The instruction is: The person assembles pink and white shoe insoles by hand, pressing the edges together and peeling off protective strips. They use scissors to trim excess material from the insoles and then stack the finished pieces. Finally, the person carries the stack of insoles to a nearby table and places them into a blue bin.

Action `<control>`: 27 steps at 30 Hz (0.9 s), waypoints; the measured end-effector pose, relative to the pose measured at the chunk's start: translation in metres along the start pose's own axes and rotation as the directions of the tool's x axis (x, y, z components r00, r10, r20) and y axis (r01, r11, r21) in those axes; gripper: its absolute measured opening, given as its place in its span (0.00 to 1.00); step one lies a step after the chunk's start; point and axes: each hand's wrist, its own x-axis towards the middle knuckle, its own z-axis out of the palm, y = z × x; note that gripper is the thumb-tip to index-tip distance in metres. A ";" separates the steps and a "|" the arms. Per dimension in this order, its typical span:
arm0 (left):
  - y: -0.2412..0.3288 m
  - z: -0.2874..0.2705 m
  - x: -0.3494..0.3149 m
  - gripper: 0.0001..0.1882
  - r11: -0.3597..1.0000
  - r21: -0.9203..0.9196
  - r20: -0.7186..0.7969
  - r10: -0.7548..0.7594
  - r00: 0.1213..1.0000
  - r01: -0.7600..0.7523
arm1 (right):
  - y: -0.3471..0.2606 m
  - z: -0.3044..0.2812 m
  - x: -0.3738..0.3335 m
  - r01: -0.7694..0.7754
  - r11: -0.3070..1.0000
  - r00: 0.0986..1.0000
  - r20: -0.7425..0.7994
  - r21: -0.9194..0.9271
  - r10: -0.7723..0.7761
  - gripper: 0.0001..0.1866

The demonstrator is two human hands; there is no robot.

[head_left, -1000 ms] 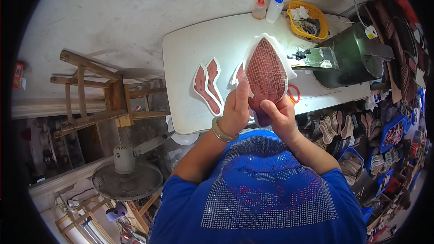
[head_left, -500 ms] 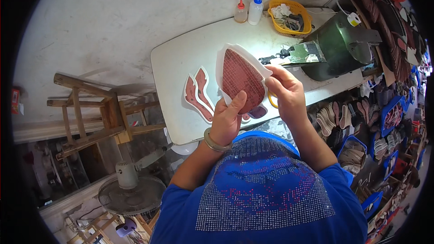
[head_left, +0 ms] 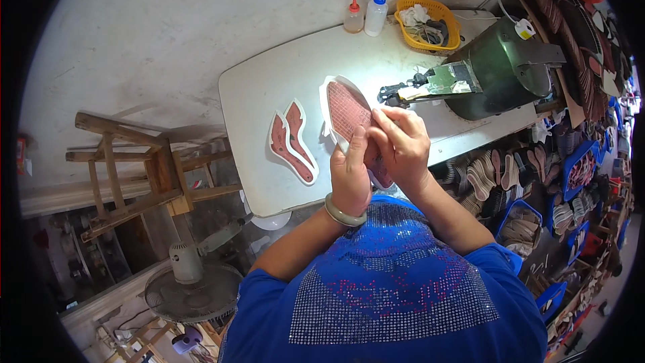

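Note:
A reddish-brown shoe-upper piece (head_left: 345,109) with a grid pattern and a white border is held up over the table, tilted. My left hand (head_left: 351,178) grips its lower end, the thumb lying on its face. The fingertips of my right hand (head_left: 404,144) pinch its right edge; this hand covers much of that side. Below the hands, part of another reddish-brown piece (head_left: 381,173) shows; I cannot tell whether it is joined to the held one. Two curved, white-edged shoe pieces (head_left: 282,148) lie side by side on the white table (head_left: 255,87), left of my hands.
A green sewing machine (head_left: 507,70) reaches its arm in from the right, close beyond my right hand. At the back stand a red-tipped bottle (head_left: 353,17), a blue-capped bottle (head_left: 376,17) and a yellow basket (head_left: 428,23). A wooden stool (head_left: 161,168) and a fan (head_left: 191,275) are left.
My right hand has moved left and inward along the piece's edge, nearer my left hand. The shoe-upper piece has turned and folded narrower, showing less of its face.

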 end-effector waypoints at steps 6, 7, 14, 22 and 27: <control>0.001 0.016 0.014 0.18 0.989 0.145 -0.016 -0.028 0.999 0.030 | 0.024 -0.018 -0.007 -0.575 0.465 0.780 0.278 0.673 0.561 0.18; -0.001 0.016 0.016 0.18 0.983 0.180 0.021 -0.046 0.999 0.042 | 0.024 -0.023 0.005 -0.664 0.215 0.641 0.397 0.716 0.657 0.22; -0.007 0.015 0.046 0.14 0.890 0.447 0.125 -0.163 0.979 0.091 | 0.064 -0.030 -0.019 -0.648 -0.001 0.624 0.532 0.762 0.573 0.29; 0.012 -0.010 0.115 0.12 0.615 0.657 0.199 -0.699 0.687 0.436 | 0.111 -0.050 -0.031 -0.794 -0.131 0.433 0.702 0.594 0.565 0.13; 0.015 -0.001 0.162 0.14 0.296 0.955 0.201 -0.695 0.690 0.019 | 0.124 -0.046 -0.053 -0.929 -0.017 0.319 0.825 0.369 0.466 0.16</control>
